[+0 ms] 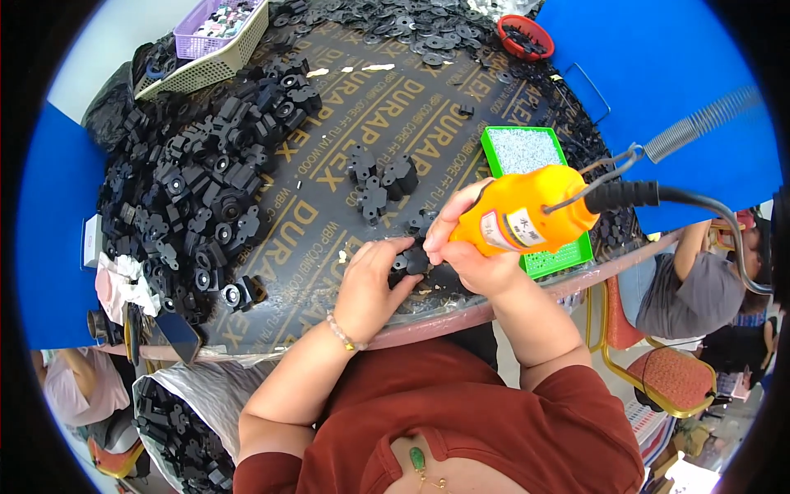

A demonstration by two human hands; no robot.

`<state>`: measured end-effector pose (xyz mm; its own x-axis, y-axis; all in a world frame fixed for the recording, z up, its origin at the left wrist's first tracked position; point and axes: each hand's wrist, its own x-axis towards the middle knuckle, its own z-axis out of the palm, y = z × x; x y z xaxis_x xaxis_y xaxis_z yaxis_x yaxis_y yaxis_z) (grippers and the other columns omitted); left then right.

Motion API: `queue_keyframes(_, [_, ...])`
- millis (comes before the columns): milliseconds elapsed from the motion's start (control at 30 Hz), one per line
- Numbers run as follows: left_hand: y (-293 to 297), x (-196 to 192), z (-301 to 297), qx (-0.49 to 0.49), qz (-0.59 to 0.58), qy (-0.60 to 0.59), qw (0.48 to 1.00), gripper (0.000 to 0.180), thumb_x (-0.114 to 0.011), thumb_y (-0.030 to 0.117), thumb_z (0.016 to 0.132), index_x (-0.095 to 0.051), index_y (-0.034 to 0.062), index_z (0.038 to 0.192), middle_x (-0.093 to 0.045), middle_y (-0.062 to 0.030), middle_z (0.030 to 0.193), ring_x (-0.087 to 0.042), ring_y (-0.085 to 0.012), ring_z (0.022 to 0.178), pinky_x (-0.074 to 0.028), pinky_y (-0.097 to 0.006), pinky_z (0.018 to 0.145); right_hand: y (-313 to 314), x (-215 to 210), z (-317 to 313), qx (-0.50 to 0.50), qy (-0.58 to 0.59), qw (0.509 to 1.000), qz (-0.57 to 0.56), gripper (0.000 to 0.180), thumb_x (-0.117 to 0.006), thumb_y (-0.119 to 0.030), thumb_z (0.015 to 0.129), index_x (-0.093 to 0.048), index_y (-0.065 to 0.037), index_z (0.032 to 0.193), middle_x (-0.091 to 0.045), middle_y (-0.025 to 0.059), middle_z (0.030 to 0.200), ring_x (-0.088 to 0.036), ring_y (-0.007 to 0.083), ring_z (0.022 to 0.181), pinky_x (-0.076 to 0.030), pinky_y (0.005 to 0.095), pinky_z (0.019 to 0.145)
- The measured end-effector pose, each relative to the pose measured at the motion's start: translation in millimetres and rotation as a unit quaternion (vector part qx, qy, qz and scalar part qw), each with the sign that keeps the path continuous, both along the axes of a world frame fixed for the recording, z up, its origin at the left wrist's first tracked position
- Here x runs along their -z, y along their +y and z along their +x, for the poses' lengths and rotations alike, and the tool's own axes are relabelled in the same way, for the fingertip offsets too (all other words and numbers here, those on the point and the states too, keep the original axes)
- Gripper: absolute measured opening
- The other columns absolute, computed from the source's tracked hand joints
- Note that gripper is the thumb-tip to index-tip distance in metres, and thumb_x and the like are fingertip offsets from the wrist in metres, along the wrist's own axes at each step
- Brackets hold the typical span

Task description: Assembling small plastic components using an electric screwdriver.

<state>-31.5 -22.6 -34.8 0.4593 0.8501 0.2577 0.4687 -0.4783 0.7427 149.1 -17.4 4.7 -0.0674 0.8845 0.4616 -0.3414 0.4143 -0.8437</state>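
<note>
My right hand is wrapped round a yellow electric screwdriver, which hangs from a coiled spring and has a black cable. Its tip points down at a small black plastic part on the table, partly hidden by my fingers. Thumb and fingers of my left hand pinch that part from the left side. Just beyond my hands stand a few black plastic housings and a flat-eared black piece. Under the screwdriver lies a green tray with many small silvery screws at its far end.
A large heap of black housings covers the table's left side. Flat black discs lie at the back near a red bowl. Baskets stand back left. A phone rests at the left edge; blue partitions flank the table.
</note>
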Motion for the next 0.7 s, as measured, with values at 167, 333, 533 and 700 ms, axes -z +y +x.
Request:
queue_keyframes(167, [-1,-1,0,0.002,0.004,-0.002,1.0,0.048,-0.08,0.008,0.073,-0.061,0.003,0.117,-0.066,-0.0149,0.11,-0.061,-0.0357,0.102,-0.049,-0.042,0.09,-1,2,-6,0.022,-0.026,0.999,-0.033,0.042,-0.077,-0.009,0.085,-0.047,-0.001,0.113,-0.066,0.0132,0.083,-0.064,0.0163,0.069,-0.054,0.0276,0.062])
queue_keyframes(333, [-3,-4,1,-0.004,-0.002,-0.002,1.0,0.046,-0.079,0.008,0.073,-0.061,0.0025,0.115,-0.066,-0.0146,0.108,-0.061,-0.0359,0.1,-0.049,-0.042,0.088,-2,0,-6,0.067,-0.086,0.993,-0.04,0.037,-0.071,-0.004,0.088,-0.048,0.0,0.116,-0.064,0.0102,0.081,-0.063,0.0148,0.069,-0.052,0.0269,0.065])
queue_keyframes(533, [-4,2,2,0.002,0.036,-0.01,0.999,0.048,-0.08,0.007,0.073,-0.06,0.002,0.116,-0.066,-0.0154,0.11,-0.061,-0.035,0.103,-0.049,-0.042,0.09,-2,-37,20,0.053,-0.004,0.993,0.109,0.054,-0.074,-0.035,0.09,-0.049,0.002,0.119,-0.065,0.0117,0.074,-0.061,0.0168,0.057,-0.052,0.0274,0.053])
queue_keyframes(700, [-3,1,4,-0.002,0.062,-0.011,0.998,0.05,-0.081,0.007,0.072,-0.06,0.0021,0.117,-0.064,-0.0151,0.114,-0.06,-0.0348,0.105,-0.049,-0.042,0.091,-6,-28,87,0.255,-0.13,0.957,0.045,0.041,-0.071,-0.027,0.092,-0.049,-0.001,0.115,-0.063,0.0095,0.072,-0.059,0.0155,0.057,-0.049,0.0269,0.054])
